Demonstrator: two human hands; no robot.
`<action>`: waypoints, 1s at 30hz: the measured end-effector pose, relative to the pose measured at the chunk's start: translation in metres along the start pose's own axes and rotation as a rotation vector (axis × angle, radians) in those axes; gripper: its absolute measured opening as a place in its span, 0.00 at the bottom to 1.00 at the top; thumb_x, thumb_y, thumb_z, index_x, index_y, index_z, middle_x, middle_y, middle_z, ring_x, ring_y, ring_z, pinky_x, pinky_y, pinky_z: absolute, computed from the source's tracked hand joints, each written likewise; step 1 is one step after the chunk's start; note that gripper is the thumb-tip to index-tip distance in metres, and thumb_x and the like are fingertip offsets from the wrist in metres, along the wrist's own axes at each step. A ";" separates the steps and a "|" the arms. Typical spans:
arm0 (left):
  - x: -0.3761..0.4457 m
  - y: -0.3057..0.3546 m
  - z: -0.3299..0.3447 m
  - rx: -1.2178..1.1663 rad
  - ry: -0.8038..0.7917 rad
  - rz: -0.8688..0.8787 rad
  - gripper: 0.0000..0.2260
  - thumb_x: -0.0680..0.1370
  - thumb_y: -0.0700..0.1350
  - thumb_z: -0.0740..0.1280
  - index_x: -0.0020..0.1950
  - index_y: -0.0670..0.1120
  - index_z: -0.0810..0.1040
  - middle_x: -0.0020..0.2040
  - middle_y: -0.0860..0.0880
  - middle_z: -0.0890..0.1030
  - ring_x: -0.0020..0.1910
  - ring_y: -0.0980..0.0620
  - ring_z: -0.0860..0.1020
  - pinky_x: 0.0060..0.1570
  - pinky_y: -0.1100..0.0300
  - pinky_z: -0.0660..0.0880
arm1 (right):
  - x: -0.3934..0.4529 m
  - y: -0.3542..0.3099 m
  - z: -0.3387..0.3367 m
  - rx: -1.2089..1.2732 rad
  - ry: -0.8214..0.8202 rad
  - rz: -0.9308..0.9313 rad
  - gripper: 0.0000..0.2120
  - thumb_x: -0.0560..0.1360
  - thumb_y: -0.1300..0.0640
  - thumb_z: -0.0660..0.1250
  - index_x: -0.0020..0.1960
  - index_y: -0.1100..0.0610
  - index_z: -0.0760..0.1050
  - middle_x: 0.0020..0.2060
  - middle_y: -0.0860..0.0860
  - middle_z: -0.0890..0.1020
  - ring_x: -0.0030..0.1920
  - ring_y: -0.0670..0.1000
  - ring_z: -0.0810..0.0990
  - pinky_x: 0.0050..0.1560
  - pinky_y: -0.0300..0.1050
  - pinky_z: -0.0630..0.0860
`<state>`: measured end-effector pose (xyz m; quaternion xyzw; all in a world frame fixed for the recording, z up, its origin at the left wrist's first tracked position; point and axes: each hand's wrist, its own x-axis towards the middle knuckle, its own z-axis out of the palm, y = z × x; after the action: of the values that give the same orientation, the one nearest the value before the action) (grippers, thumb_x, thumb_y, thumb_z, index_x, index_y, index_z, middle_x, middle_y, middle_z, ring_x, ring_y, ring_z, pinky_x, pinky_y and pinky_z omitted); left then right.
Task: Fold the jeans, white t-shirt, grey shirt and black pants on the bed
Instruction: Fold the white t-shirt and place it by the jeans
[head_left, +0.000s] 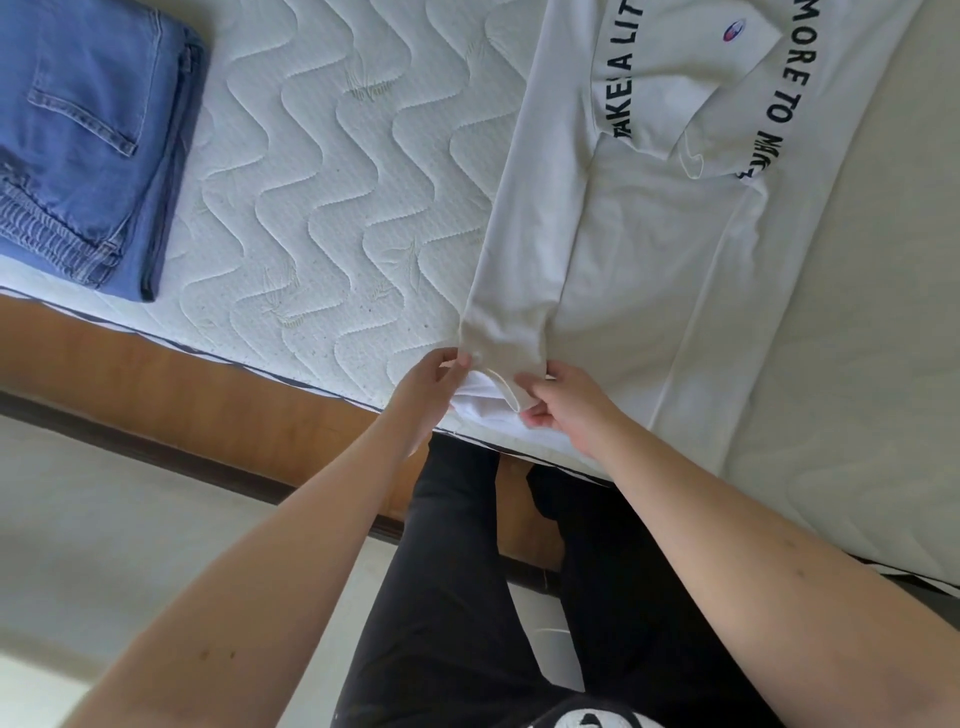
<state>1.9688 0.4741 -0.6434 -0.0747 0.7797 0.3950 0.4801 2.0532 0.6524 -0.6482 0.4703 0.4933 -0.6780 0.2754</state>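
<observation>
White cotton t-shirt with black lettering (649, 218), soft, light, limp: spread on quilted white bed (337, 182) beyond both grips; hem corner pinched by left hand (423, 397) and right hand (563, 408). Best held at hem corners.

A single head-worn wide-angle camera is looking steeply down from above the person's forearms, facing forward across the near edge of the mattress (322, 171). It is sitting close, taking in both hands, the wooden bed frame (182, 374) and the floor (104, 519) below.
</observation>
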 end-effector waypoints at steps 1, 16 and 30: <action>-0.007 -0.005 -0.001 0.009 0.000 0.032 0.16 0.77 0.62 0.66 0.62 0.61 0.73 0.51 0.58 0.83 0.51 0.59 0.81 0.49 0.61 0.76 | 0.000 0.000 -0.001 0.005 0.008 -0.005 0.12 0.78 0.59 0.68 0.60 0.61 0.77 0.39 0.56 0.83 0.29 0.48 0.82 0.39 0.47 0.82; -0.046 -0.031 0.031 0.075 0.588 0.166 0.13 0.69 0.40 0.71 0.38 0.56 0.70 0.39 0.55 0.76 0.39 0.59 0.74 0.35 0.66 0.68 | -0.017 0.007 -0.012 -0.062 -0.140 -0.148 0.05 0.76 0.55 0.72 0.51 0.54 0.81 0.37 0.46 0.84 0.33 0.44 0.78 0.38 0.37 0.78; -0.040 -0.038 0.024 0.360 0.493 0.172 0.08 0.77 0.45 0.62 0.45 0.55 0.63 0.32 0.51 0.76 0.32 0.47 0.76 0.31 0.51 0.73 | -0.015 0.016 0.010 -0.062 -0.076 -0.143 0.09 0.76 0.57 0.71 0.55 0.56 0.78 0.45 0.54 0.85 0.38 0.55 0.86 0.34 0.39 0.80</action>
<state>2.0247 0.4544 -0.6374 -0.0157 0.9334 0.2599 0.2469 2.0692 0.6361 -0.6403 0.3989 0.5357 -0.6976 0.2593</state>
